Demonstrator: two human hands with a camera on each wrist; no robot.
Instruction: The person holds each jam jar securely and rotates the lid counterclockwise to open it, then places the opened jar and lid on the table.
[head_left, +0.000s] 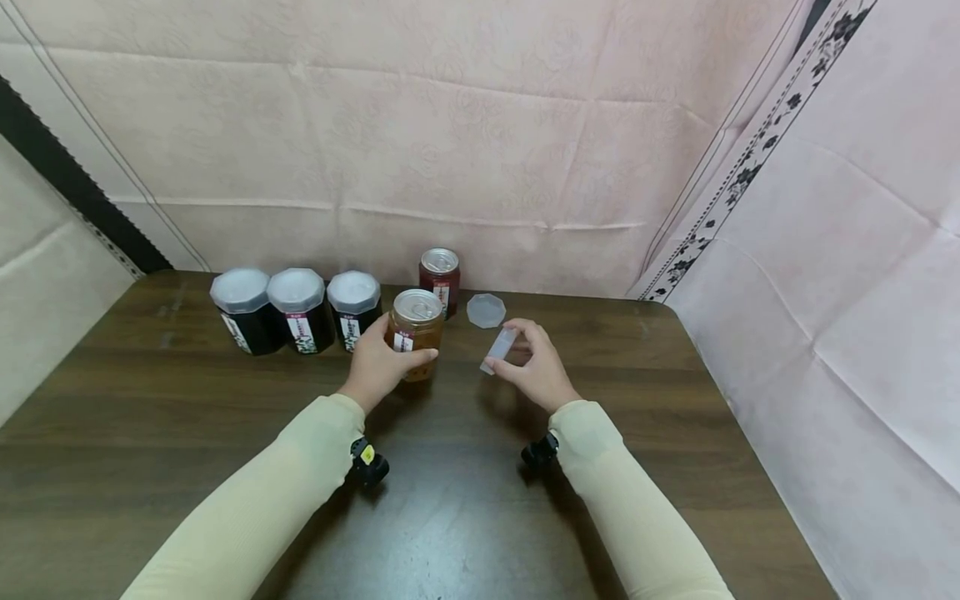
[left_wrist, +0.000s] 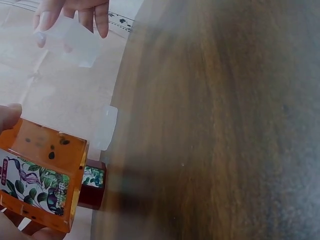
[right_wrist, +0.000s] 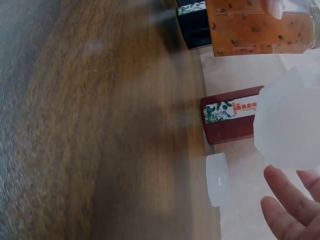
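My left hand (head_left: 378, 360) grips an orange jar (head_left: 415, 332) with a metal pull-tab top, standing on the brown table (head_left: 225, 433); the orange jar (left_wrist: 42, 172) fills the lower left of the left wrist view. My right hand (head_left: 534, 367) pinches a translucent plastic lid (head_left: 499, 347) just right of the jar, held above the table. That lid (right_wrist: 292, 122) looms at the right of the right wrist view. A dark red jar (head_left: 439, 280) stands behind, with a second loose lid (head_left: 486, 310) lying flat beside it.
Three dark jars (head_left: 297, 310) with translucent lids stand in a row at the back left of the table. A pink cloth (head_left: 450, 150) hangs behind and to the right. Bare wood stretches in front of my arms.
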